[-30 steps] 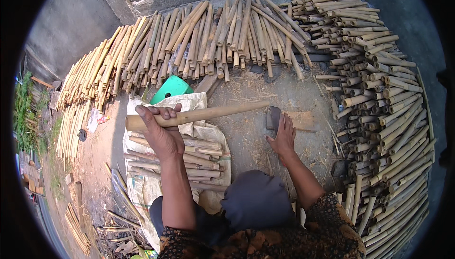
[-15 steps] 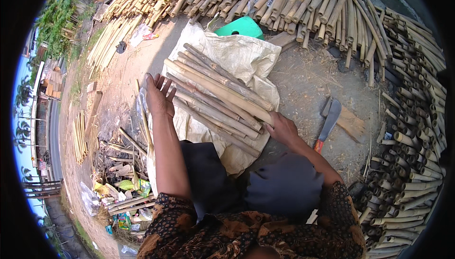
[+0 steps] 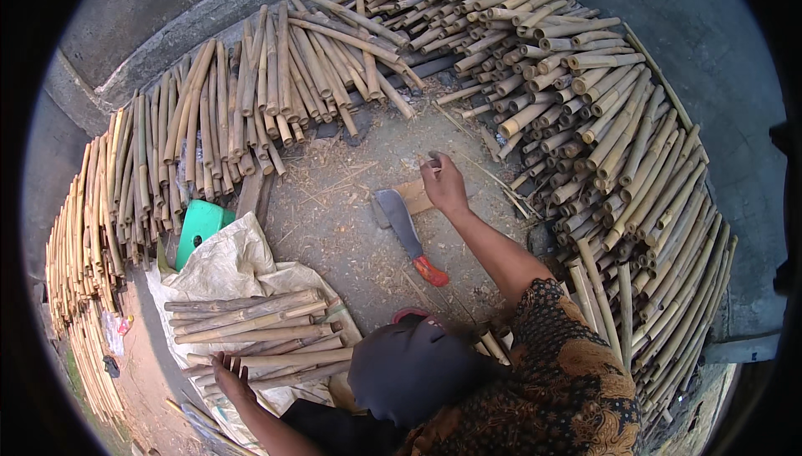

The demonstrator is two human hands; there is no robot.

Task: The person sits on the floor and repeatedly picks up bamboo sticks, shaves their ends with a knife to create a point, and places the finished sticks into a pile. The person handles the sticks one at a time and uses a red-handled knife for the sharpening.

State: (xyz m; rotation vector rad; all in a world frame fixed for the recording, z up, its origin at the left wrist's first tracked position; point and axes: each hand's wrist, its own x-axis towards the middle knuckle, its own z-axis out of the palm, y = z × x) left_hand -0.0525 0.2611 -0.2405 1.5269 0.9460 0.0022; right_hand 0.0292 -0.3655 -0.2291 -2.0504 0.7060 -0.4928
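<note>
My left hand (image 3: pixel 232 377) is open, its fingers apart at the left ends of a bundle of cut bamboo pieces (image 3: pixel 267 322). The bundle lies across a whitish woven sack (image 3: pixel 238 251) beside my knees. Farther right, my right hand (image 3: pixel 444 184) reaches over the ground with loosely bent fingers and nothing visible in it. It is just past a wooden block (image 3: pixel 415 195). Against that block rests a machete (image 3: pixel 397 218) with a dark broad blade and a red handle, apart from my hand.
Long stacks of bamboo pieces (image 3: pixel 276 80) curve along the wall at the back and left. A dense bamboo pile (image 3: pixel 601 122) rises on the right. A green plastic container (image 3: pixel 200 226) stands by the sack. Shavings litter the concrete ground (image 3: pixel 326 205).
The view has swung to the right. My right hand has let go of a bamboo piece, now lying on the bundle, and moved out beyond the machete. My left hand stays open near the bundle.
</note>
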